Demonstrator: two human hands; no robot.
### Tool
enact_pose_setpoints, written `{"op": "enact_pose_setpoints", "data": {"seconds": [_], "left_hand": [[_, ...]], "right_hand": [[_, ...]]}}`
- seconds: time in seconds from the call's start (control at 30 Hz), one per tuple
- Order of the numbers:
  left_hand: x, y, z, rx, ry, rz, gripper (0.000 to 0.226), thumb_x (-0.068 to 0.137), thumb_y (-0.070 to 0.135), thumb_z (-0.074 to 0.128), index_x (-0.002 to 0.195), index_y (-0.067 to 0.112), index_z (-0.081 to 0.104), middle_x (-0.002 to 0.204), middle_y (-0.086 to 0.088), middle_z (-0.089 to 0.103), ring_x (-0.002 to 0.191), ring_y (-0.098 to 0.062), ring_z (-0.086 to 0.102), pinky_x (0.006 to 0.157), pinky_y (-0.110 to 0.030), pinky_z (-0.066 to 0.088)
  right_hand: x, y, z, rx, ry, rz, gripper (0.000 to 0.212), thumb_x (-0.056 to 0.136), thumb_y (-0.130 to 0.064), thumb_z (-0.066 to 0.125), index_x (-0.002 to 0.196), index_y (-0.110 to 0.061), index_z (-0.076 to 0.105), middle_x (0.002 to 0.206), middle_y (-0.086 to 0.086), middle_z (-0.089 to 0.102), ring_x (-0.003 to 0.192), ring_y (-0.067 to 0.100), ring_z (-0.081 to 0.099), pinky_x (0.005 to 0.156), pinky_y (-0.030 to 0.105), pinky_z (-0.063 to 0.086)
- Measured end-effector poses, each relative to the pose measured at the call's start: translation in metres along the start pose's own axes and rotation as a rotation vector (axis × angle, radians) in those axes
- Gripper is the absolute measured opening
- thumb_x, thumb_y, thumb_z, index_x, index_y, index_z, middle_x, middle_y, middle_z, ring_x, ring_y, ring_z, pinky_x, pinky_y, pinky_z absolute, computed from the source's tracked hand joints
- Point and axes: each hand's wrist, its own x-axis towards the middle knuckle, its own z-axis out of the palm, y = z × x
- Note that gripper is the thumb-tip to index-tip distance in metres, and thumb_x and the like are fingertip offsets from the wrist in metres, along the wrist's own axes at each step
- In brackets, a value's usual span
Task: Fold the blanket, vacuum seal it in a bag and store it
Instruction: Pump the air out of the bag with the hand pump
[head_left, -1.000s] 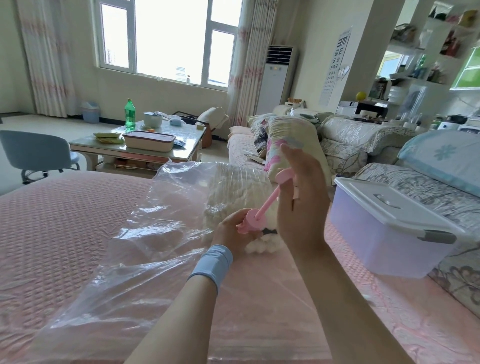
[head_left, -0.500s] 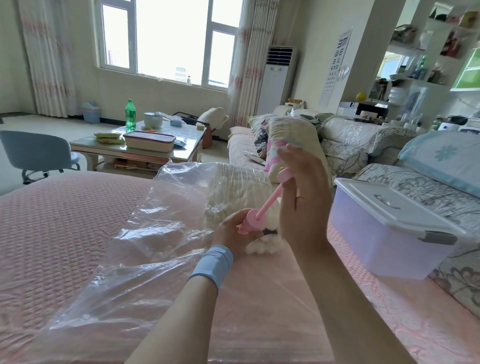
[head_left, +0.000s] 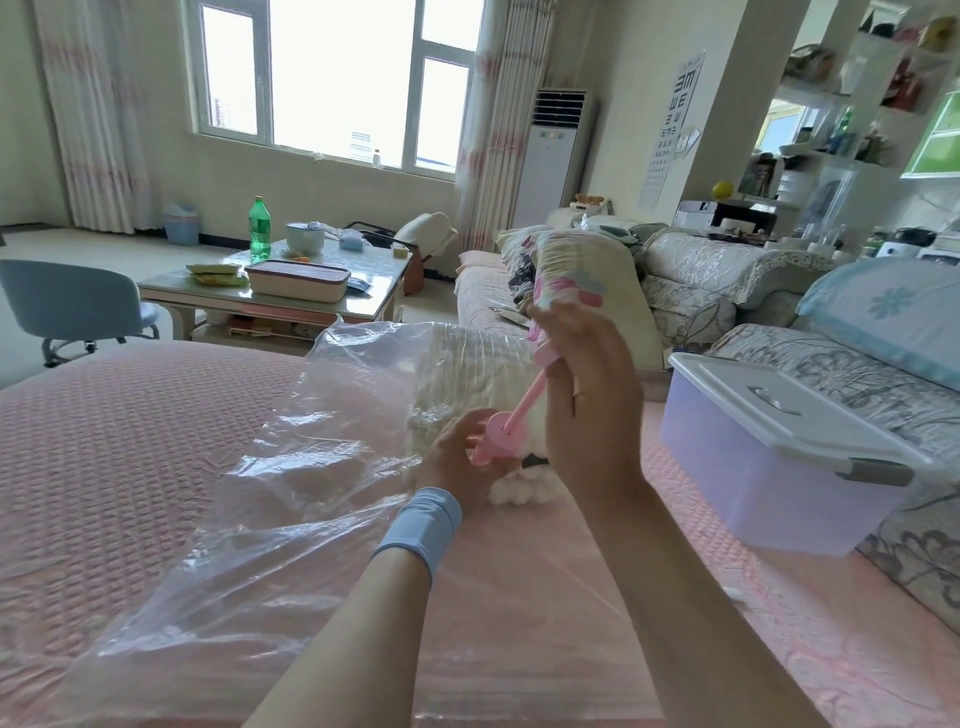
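Item: pink hand pump (head_left: 501, 434), seated on the vacuum bag (head_left: 291, 457). Left hand (head_left: 457, 462) curled round its barrel; right hand (head_left: 592, 405) wrapped the raised plunger handle. Folded blanket (head_left: 467, 364) lay inside the bag, at 12 o'clock from the hands. Handling note: the barrel probably wanted holding square, with full, straight strokes.

a green bottle (head_left: 260, 228) stands on the coffee table (head_left: 375, 266), a blue chair (head_left: 72, 301) near it.
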Motion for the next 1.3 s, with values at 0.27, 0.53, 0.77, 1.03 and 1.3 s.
{"op": "enact_pose_setpoints", "data": {"seconds": [0.27, 0.53, 0.77, 1.03, 1.3], "left_hand": [[-0.002, 0.000, 0.003, 0.041, 0.011, 0.037, 0.043, 0.067, 0.019, 0.082, 0.104, 0.028, 0.061, 0.099, 0.006, 0.068, 0.086, -0.007, 0.065, 0.068, -0.009, 0.048], [-0.001, 0.003, 0.000, 0.032, 0.023, 0.022, 0.035, 0.062, 0.022, 0.087, 0.087, 0.024, 0.062, 0.089, 0.015, 0.069, 0.082, 0.012, 0.059, 0.062, -0.004, 0.042], [-0.006, 0.002, 0.002, 0.024, 0.002, 0.130, 0.049, 0.065, 0.017, 0.086, 0.107, 0.028, 0.062, 0.100, 0.012, 0.068, 0.086, 0.001, 0.062, 0.068, -0.005, 0.046], [0.000, 0.005, 0.000, -0.012, -0.001, 0.055, 0.041, 0.063, 0.022, 0.089, 0.096, 0.034, 0.066, 0.098, 0.011, 0.070, 0.084, 0.002, 0.063, 0.067, -0.006, 0.046], [-0.002, 0.003, 0.004, -0.042, -0.017, 0.049, 0.037, 0.061, 0.027, 0.087, 0.088, 0.040, 0.065, 0.095, 0.009, 0.070, 0.085, -0.006, 0.065, 0.080, -0.034, 0.057]], "right_hand": [[-0.048, 0.026, 0.028, -0.050, -0.360, 0.193, 0.035, 0.092, -0.003, 0.050, 0.118, -0.015, 0.070, 0.134, 0.006, 0.057, 0.126, 0.028, 0.055, 0.105, 0.040, 0.047], [0.002, -0.002, -0.002, -0.015, 0.023, -0.002, 0.033, 0.093, 0.000, 0.046, 0.116, -0.005, 0.069, 0.122, 0.011, 0.063, 0.115, 0.027, 0.058, 0.102, 0.029, 0.042], [-0.044, 0.027, 0.023, -0.044, -0.275, 0.180, 0.037, 0.091, 0.002, 0.051, 0.119, -0.014, 0.069, 0.133, 0.008, 0.058, 0.125, 0.025, 0.054, 0.105, 0.043, 0.047], [-0.006, 0.010, 0.002, 0.004, -0.064, 0.047, 0.037, 0.094, -0.004, 0.044, 0.121, -0.009, 0.069, 0.125, 0.011, 0.063, 0.118, 0.028, 0.058, 0.102, 0.038, 0.047], [-0.039, 0.030, 0.020, -0.050, -0.209, 0.136, 0.037, 0.091, 0.000, 0.048, 0.120, -0.012, 0.068, 0.130, 0.008, 0.059, 0.123, 0.027, 0.056, 0.101, 0.047, 0.048]]}}
